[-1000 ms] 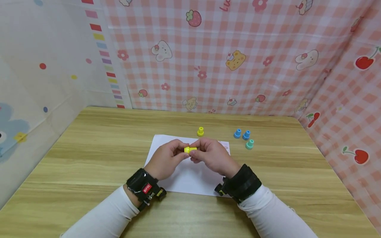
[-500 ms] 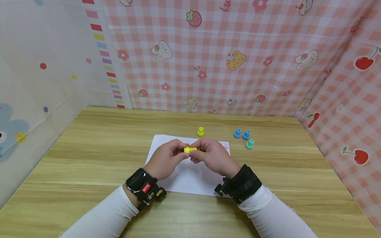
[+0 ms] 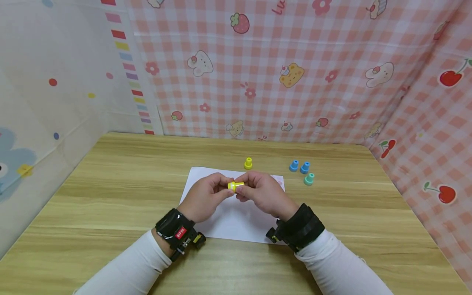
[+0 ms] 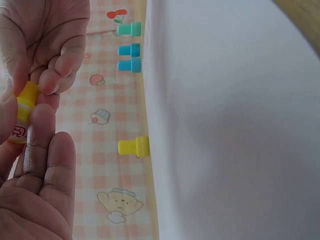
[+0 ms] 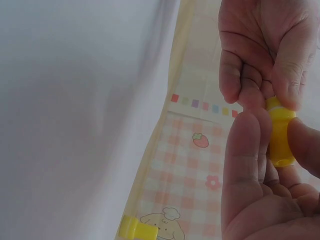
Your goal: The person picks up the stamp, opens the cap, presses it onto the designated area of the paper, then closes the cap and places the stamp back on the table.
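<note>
Over the white paper [image 3: 236,221], my left hand [image 3: 203,197] and right hand [image 3: 266,195] hold one small yellow stamp [image 3: 236,186] between them, lying sideways. The left thumb and fingers pinch its wide end; those of the right hand pinch the narrower handle. In the left wrist view, a white band with a red mark shows on the wide end of the stamp [image 4: 22,107]. The right wrist view shows the yellow handle [image 5: 281,142] against the right thumb. Fingertips cover part of the stamp in every view.
Past the paper's far edge stands another yellow stamp [image 3: 248,163]. Farther right are two blue stamps [image 3: 293,166] and a teal stamp [image 3: 309,179]. All rest on the wooden table [image 3: 121,192]. A checked cloth [image 3: 225,94] hangs behind its back edge.
The held stamp has turned slightly between the fingers, so a paler patch shows on its wide end. Both hands stay in nearly the same place.
</note>
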A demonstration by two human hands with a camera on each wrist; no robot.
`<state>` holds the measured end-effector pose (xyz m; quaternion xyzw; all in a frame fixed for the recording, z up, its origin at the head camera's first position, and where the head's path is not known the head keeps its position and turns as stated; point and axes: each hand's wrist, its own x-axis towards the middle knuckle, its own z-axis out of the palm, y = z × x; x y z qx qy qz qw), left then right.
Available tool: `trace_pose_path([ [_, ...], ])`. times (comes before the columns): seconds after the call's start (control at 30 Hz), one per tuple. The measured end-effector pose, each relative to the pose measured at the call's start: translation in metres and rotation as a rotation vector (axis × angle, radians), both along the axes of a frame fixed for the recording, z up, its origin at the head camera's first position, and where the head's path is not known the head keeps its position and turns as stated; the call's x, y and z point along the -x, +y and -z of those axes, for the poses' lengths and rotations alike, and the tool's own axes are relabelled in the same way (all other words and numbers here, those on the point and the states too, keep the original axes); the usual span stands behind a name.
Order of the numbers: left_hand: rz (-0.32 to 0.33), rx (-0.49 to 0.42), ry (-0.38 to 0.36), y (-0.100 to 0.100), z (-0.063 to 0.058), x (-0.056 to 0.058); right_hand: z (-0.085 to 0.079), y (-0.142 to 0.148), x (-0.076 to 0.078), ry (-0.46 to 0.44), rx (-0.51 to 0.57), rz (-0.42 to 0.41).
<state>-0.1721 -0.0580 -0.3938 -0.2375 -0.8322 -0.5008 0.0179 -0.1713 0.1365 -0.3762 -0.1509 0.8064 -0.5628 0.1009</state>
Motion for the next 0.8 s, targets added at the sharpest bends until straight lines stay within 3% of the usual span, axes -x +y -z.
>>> trace_pose_path([
  [0.43, 0.002, -0.007, -0.019, -0.001, 0.001, 0.001, 0.000, 0.001, 0.001, -0.008, -0.014, 0.010],
  [0.8, -0.043, -0.015, -0.039, -0.002, -0.003, 0.002, -0.012, 0.017, 0.004, 0.006, -0.025, 0.091],
])
